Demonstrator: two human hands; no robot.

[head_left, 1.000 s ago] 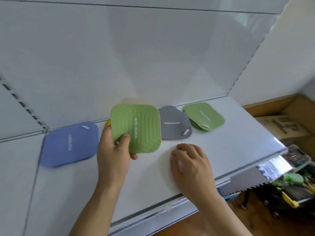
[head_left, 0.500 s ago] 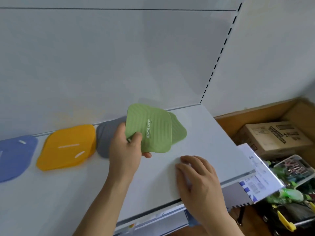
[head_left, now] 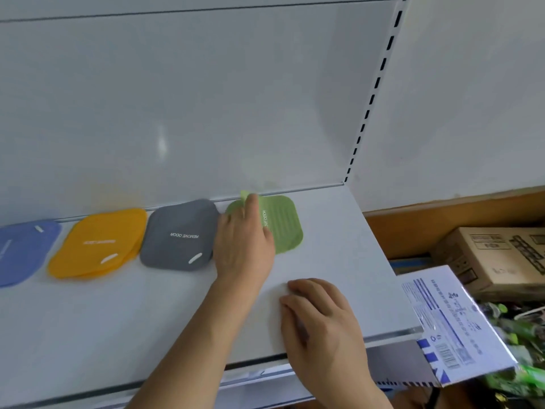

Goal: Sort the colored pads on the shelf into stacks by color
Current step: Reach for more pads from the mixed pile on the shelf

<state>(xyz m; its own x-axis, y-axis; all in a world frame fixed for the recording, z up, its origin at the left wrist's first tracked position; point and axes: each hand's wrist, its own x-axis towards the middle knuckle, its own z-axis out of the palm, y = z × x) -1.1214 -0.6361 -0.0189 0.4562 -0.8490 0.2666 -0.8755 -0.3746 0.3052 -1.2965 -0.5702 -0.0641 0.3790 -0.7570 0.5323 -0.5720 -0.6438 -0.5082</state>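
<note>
Shelf (head_left: 339, 261), white, flat, backed by a white panel; a slotted upright (head_left: 373, 93) runs up at its right rear corner. Four groups of pads in a row along the back edge, left to right:

Blue pad (head_left: 20, 252), cut off by the left frame edge, blurred.

Orange pads (head_left: 97, 243), more than one layer visible at the front edge, just beside the blue.

Grey pad (head_left: 180, 234), lettered "REMOVE ODOR", touching or nearly touching the orange stack; whether more lie beneath cannot be told.

Green pads (head_left: 283, 225), rightmost, ribbed, close to the back panel. A further green edge shows to the left behind the fingers, and a pale green corner sticks up near the fingertips.

Left hand (head_left: 244, 243): laid on the left part of the green pads, fingers extended and close together, covering that part and overlapping the gap toward the grey pad. Whether the thumb hooks under a pad is hidden.

Right hand (head_left: 321, 323): palm down on the bare shelf near the front edge, fingers loosely bent, holding nothing, well apart from the pads.

Surroundings: printed plastic packet (head_left: 454, 326) overhanging the shelf's front right corner; cardboard box (head_left: 498, 258) beyond it at lower level; green and dark items (head_left: 519, 376) below, blurred.
</note>
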